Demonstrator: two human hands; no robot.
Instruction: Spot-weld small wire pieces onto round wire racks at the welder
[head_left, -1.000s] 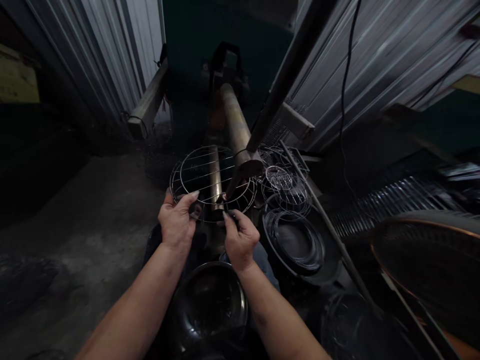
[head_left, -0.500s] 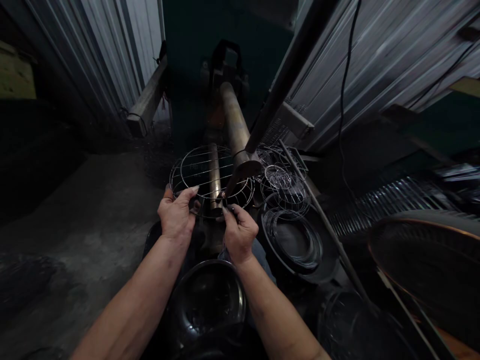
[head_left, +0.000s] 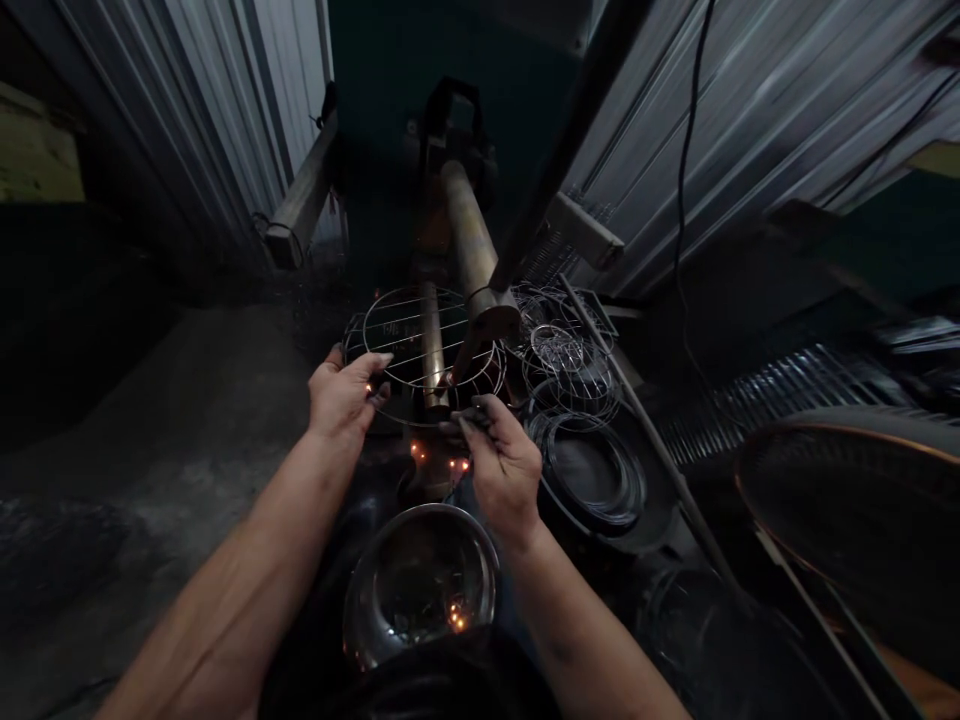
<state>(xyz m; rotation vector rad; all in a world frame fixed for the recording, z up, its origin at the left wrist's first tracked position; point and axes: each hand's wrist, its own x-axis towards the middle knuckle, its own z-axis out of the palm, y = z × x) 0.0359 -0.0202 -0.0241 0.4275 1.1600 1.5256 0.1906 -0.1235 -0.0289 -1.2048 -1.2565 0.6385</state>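
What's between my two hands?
In the head view, part of the wire rack, a metal rod and glowing sparks show between the left hand and right hand.

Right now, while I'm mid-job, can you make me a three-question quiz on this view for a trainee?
1. Fill in: small orange ___ glow between the two hands and the bowl.

2. Which is to the right of the right hand in the picture?
a) the bowl
b) the wire coil
c) the orange glow

3. True or false: the left hand rests inside the bowl.

Key:
1. Sparks.
2. b.
3. False; it holds the edge of the wire rack.
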